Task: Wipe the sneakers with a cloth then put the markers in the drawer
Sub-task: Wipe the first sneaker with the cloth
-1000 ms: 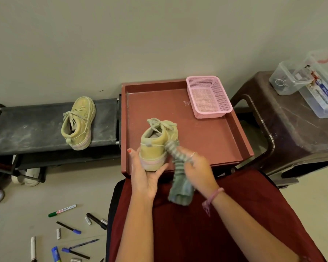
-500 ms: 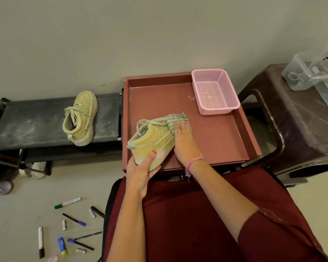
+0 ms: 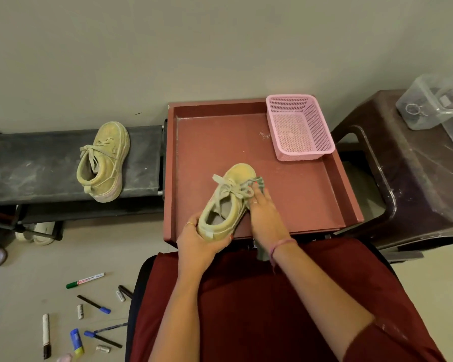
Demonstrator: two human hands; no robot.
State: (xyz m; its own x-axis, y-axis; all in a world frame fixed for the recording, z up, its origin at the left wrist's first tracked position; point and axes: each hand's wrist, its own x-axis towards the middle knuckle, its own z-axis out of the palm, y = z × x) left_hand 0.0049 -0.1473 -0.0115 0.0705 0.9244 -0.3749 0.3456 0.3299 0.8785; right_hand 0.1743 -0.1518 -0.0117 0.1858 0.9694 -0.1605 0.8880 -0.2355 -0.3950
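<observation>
The left hand (image 3: pixel 202 244) grips the heel of one yellow sneaker (image 3: pixel 228 202), fingers curled round it, at the near edge of the red drawer (image 3: pixel 332 205). The sneaker's toe points toward the drawer's far side. The right hand (image 3: pixel 264 215) presses a striped cloth (image 3: pixel 256 182) against the sneaker's right flank — fingers flat on the cloth, one end of which hangs below the wrist. A pink basket (image 3: pixel 298 126) sits in the drawer's far right corner. The second sneaker (image 3: pixel 104 163) lies on the dark bench (image 3: pixel 37 168), near its right end. The markers (image 3: pixel 85 280) lie scattered on the floor — left of the person's lap, well apart from the drawer.
</observation>
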